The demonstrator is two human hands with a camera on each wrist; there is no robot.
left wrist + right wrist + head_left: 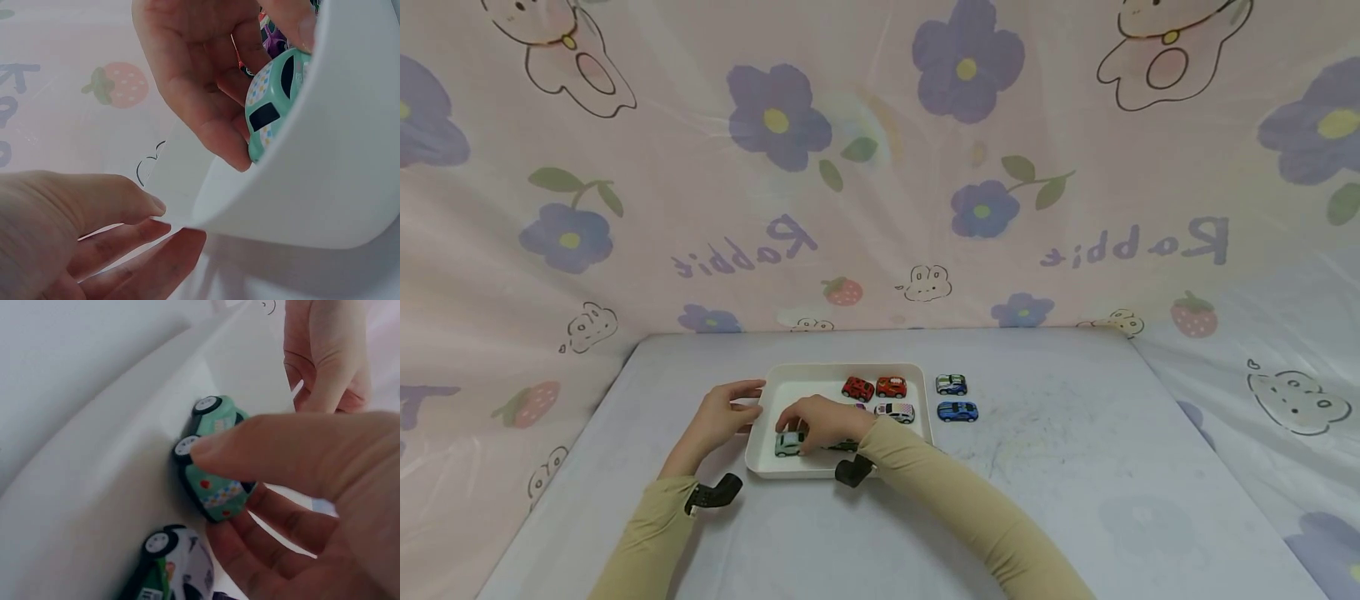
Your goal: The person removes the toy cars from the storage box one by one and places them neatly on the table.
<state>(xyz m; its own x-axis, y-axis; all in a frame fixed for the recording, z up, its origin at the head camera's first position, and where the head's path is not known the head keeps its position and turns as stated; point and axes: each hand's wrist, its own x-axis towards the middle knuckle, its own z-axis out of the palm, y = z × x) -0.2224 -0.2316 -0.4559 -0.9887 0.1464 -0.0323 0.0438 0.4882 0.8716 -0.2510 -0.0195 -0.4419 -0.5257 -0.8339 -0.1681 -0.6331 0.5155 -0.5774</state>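
Note:
A white tray (796,384) holds several toy cars. At its front left, my right hand (829,420) grips a mint-green toy car (787,445) between thumb and fingers; the right wrist view shows this car (215,481) close to the tray's wall. Beside it is a white-and-green toy car (190,559), mostly covered by my right hand in the head view. My left hand (718,418) holds the tray's left edge, the thumb (134,203) on one side of the rim and fingers on the other.
Two red toy cars (857,388) and a white one (895,412) stand in the tray's right half, with a purple one partly hidden. Right of the tray, a blue-and-white car (951,384) and a blue car (957,412) stand on the white table (1045,500). Printed cloth hangs behind.

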